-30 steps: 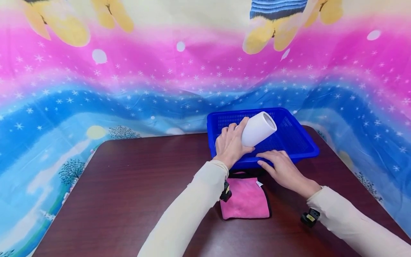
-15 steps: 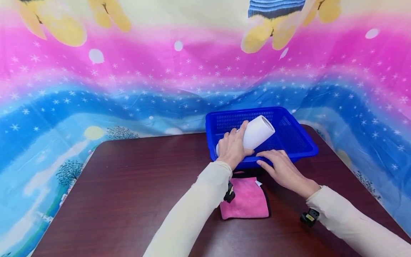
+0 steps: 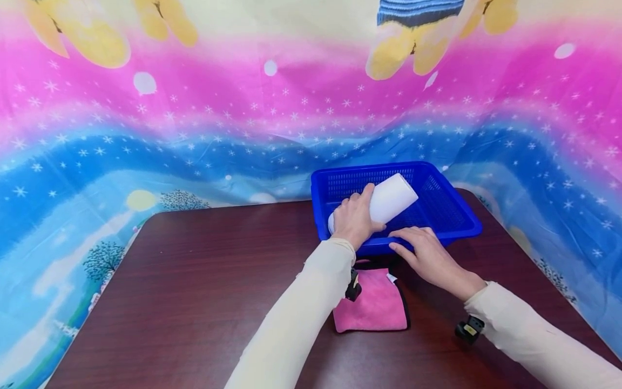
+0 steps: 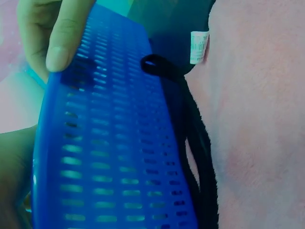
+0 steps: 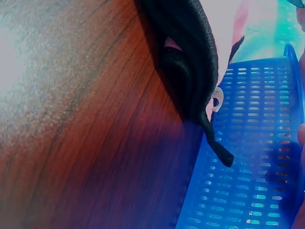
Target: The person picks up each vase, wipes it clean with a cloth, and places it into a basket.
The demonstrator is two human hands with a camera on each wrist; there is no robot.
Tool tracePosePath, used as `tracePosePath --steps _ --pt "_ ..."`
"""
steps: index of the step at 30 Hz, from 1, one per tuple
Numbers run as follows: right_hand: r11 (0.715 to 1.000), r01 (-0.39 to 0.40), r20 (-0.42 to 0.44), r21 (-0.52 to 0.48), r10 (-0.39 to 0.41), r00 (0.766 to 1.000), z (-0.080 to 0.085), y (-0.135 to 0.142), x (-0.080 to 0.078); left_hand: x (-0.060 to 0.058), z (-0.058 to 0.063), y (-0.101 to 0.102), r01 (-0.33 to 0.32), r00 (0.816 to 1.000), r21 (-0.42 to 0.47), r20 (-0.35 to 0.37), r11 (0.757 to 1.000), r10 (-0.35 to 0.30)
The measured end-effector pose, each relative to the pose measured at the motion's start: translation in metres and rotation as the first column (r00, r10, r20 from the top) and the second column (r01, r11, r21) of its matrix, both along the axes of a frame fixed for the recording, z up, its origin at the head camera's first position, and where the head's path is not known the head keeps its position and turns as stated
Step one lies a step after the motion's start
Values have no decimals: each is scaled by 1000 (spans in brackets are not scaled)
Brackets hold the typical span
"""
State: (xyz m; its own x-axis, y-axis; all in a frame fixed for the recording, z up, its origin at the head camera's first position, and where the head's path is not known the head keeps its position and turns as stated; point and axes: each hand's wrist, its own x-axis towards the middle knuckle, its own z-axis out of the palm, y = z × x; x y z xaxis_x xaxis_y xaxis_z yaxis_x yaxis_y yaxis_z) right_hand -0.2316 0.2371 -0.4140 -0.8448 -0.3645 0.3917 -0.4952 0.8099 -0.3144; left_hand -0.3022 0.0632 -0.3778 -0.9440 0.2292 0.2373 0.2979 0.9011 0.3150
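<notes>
Over the left part of the blue plastic basket (image 3: 452,227), my left hand (image 3: 353,219) grips a white cylindrical container (image 3: 394,199). The container lies tilted, its far end pointing up and right; whether it touches the basket floor is hidden by the hand. My right hand (image 3: 430,256) holds the basket's near rim, fingers over the inside and thumb outside. In the left wrist view that thumb (image 4: 59,55) lies against the slotted basket wall (image 4: 109,152). A folded pink cloth (image 3: 371,305) with black edging lies on the table below the left wrist.
The dark wood table (image 3: 209,281) carries the basket near its back right edge. Behind hangs a colourful printed curtain (image 3: 233,108). A black loop (image 4: 157,64) of the cloth lies close to the basket wall, beside a white tag (image 4: 198,47).
My left hand has lowered the white container a little into the basket and turned it, so its dark opening no longer shows. The right hand and the cloth have stayed in place.
</notes>
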Motion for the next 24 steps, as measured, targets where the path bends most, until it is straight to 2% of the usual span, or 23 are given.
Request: tracePosePath --steps 4,8,15,24 --pt "1000 -8 -11 -6 8 1000 -1 0 -1 0 -2 4 40 999 -62 -7 997 -40" --pt "1000 -13 -25 -12 13 1000 -1 0 -1 -3 -5 6 60 998 -82 -5 995 -60" --pt "1000 -17 -53 -20 16 998 0 2 -1 -6 -5 10 70 996 -80 57 994 -66" --pt "1000 -21 -60 -17 20 998 -1 2 0 -5 -2 8 102 991 -184 99 978 -85"
